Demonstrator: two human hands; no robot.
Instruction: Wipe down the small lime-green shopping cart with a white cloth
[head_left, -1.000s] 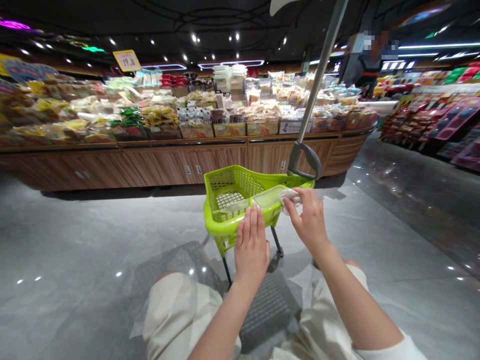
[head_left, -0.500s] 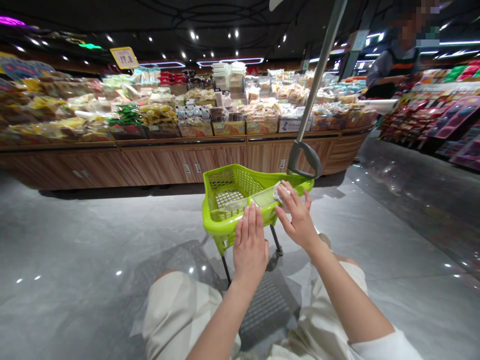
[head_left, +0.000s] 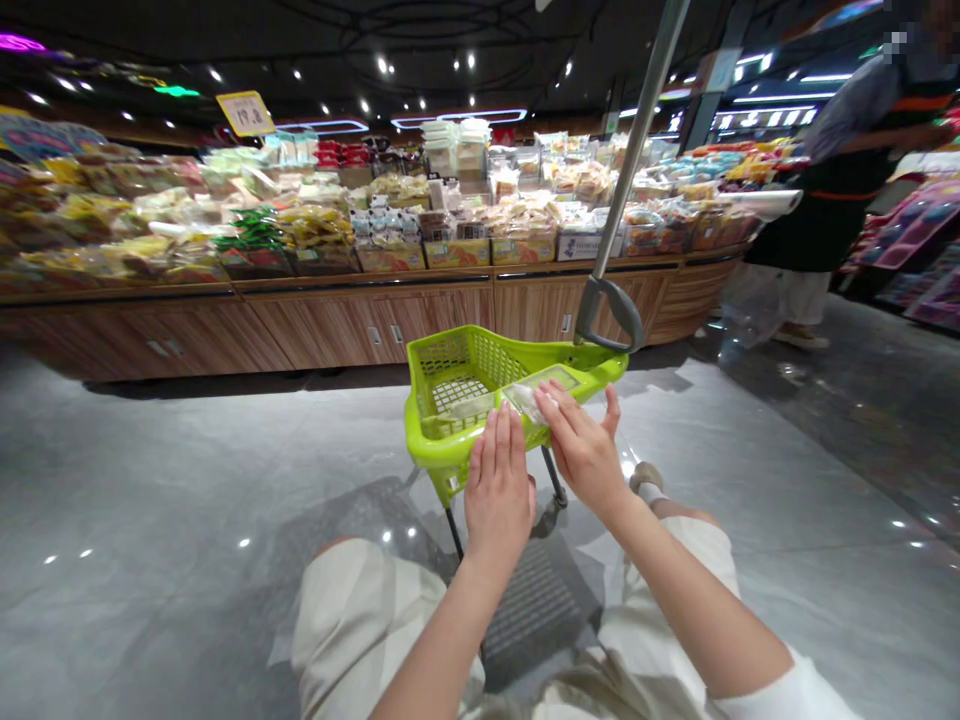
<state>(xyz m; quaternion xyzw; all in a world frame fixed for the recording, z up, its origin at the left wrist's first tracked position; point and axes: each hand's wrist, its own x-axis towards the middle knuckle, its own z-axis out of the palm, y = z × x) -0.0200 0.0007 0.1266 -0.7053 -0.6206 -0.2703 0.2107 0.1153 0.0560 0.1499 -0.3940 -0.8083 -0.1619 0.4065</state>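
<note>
A lime-green plastic shopping basket on a wheeled stand [head_left: 457,450] stands in front of my knees, with a grey handle [head_left: 611,312] on a metal pole [head_left: 637,170]. A clear plastic food box [head_left: 544,383] lies across its near rim. My left hand [head_left: 499,490] rests flat against the box's near edge, fingers straight and close together. My right hand [head_left: 581,455] presses a crumpled white tissue [head_left: 525,403] onto the lid. The box's underside is hidden.
Behind the basket stands a wood-fronted display counter [head_left: 375,320] piled with packaged baked goods, under a yellow price sign [head_left: 246,113]. A person in a dark apron [head_left: 832,210] stands at the far right, beside colourful shelves [head_left: 915,230]. The floor is polished grey stone.
My right hand has moved left and down, carrying the tissue along the box lid toward the middle. The person at the right has come further into view. My left hand has barely moved.
</note>
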